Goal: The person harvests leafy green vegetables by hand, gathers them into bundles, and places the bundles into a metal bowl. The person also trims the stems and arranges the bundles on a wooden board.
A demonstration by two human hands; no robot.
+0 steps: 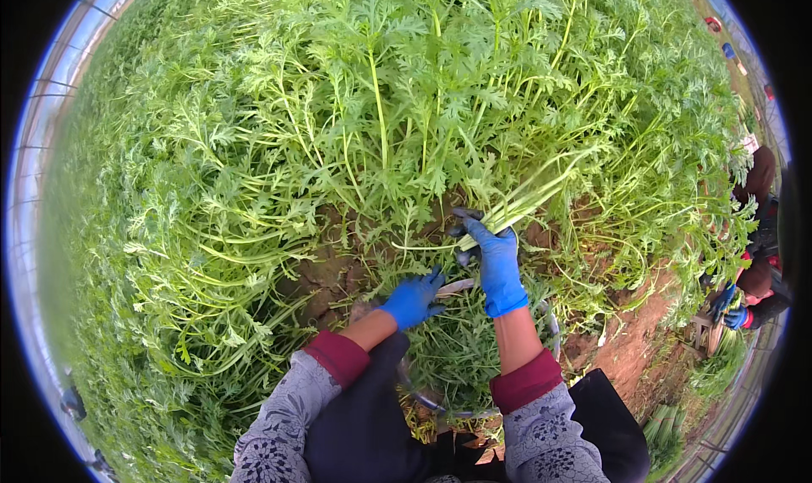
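My right hand [498, 261], in a blue glove, is closed around a bundle of pale green leafy stalks [526, 204] that points up and to the right. Lower and to the left, my left hand [412, 300], also in a blue glove, has its fingers apart over the rim of a round basin; nothing shows in its grasp. Cut feathery greens [463, 350] fill the basin [422, 402], which stands between my knees. Tall leafy plants [380, 102] grow from the soil just beyond both hands.
Dense plants spread ahead and to the left. Bare soil [641, 312] shows at the right. Farther right, a co-worker's gloved hands [736, 317] are by a small wooden stand [703, 334]. Tied bundles of greens [665, 423] lie at the lower right.
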